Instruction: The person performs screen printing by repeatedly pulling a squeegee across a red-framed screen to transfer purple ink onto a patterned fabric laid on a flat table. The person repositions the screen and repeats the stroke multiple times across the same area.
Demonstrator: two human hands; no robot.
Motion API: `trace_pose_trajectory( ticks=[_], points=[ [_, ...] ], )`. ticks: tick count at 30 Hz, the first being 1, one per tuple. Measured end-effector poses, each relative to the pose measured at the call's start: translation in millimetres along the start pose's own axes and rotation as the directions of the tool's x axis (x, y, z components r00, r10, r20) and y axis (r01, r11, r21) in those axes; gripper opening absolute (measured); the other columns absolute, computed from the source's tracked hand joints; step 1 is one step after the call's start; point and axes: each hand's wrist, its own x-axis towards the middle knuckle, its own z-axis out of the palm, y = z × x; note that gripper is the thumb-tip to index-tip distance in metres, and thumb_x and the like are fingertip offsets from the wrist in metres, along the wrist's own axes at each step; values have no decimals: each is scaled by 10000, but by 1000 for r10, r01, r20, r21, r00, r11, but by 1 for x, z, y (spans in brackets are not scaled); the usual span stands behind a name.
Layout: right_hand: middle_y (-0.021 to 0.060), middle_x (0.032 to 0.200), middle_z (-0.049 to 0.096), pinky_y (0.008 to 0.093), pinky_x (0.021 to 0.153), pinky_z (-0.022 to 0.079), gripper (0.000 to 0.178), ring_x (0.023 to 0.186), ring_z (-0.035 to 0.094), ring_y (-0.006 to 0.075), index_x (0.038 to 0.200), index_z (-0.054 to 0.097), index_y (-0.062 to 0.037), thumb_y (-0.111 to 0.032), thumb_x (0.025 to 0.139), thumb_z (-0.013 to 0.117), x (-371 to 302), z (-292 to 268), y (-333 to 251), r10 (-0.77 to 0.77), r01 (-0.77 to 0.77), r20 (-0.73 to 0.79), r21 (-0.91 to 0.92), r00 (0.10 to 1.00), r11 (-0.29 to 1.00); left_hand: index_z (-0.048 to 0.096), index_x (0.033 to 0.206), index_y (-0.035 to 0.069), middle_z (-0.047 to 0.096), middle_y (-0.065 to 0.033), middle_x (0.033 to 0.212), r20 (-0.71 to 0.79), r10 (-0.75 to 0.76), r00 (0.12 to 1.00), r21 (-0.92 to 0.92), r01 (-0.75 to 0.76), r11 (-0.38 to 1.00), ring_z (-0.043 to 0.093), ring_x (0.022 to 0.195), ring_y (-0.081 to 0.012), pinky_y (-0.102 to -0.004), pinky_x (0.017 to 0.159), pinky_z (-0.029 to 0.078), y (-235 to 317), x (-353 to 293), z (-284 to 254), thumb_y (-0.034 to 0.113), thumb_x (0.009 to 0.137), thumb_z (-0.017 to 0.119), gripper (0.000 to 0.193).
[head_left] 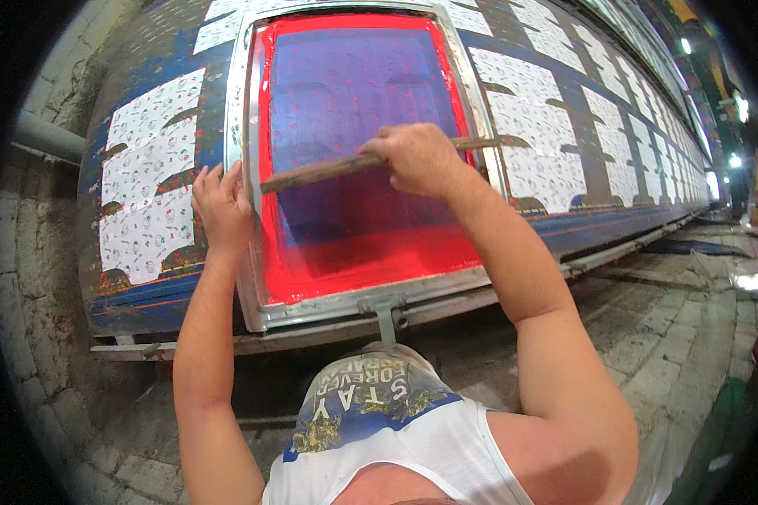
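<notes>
My right hand (419, 160) is wrapped round the wooden bar of a long squeegee (324, 172), which lies slantwise across a printing screen. The screen's mesh (354, 80) looks blue-purple with red specks. Wet red ink (345, 259) lines its margins and pools broadly along the near end. A pale metal frame (237, 109) surrounds the mesh. Against the frame's left side rests my left hand (222, 210), its fingers stretched and apart, the thumb near the metal. What lies beneath the screen is mostly hidden.
White cut fabric pieces with small printed figures lie left (153, 198) and right (526, 126) of the screen on a long, dark, stained table (143, 313). A metal rail (446, 313) follows its near edge, with a bracket (385, 318) at the screen. Paving (661, 337) covers the floor.
</notes>
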Motion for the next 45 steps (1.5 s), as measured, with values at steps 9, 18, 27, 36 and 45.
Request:
trace_pose_trajectory(
  ticks=[9, 18, 27, 36, 45],
  points=[
    [103, 993, 736, 480, 819, 591, 401, 943, 740, 340, 1203, 790, -153, -102, 806, 778, -125, 13, -106, -6, 9, -105, 24, 995, 1000, 814, 1350, 176, 679, -155, 1444, -22, -15, 1000, 46, 16, 999, 484, 1481, -423, -611, 1234, 331, -4, -1, 10, 204, 1053, 670, 331],
    [135, 1198, 708, 490, 981, 549, 636, 1158, 688, 354, 1358, 718, -93, -196, 753, 884, -172, 31, -124, -109, 118, -148, 57, 983, 991, 834, 1318, 221, 679, -99, 1229, 22, -81, 996, 139, 77, 987, 568, 1265, -332, -559, 1110, 438, 13, 4, -7, 324, 1005, 742, 342],
    [197, 1447, 657, 566, 1159, 498, 693, 1336, 637, 429, 1463, 659, -81, -249, 824, 869, -207, 29, -78, -201, 254, -180, 352, 963, 901, 842, 1295, 164, 695, -130, 1155, 30, -182, 983, 68, 180, 981, 632, 1150, -354, -488, 1058, 502, 7, 12, 11, 204, 976, 792, 326],
    [257, 1508, 632, 526, 1207, 475, 618, 1380, 618, 425, 1515, 637, -44, -69, 918, 794, -257, 43, 61, 582, -329, -365, 559, 727, 761, 816, 1343, 132, 736, -126, 1222, 14, -241, 970, -45, 241, 969, 656, 1216, -336, -464, 1113, 499, -1, 4, 16, 118, 918, 828, 426],
    [230, 1397, 699, 412, 1152, 517, 525, 1305, 677, 335, 1437, 687, 26, -89, 936, 795, -256, 58, 66, 720, -428, 71, 842, 691, 328, 800, 1335, 66, 758, -137, 1239, 10, -221, 975, -215, 218, 952, 716, 1190, -308, -416, 1095, 538, -12, 0, 15, 9, 819, 836, 521]
  ],
)
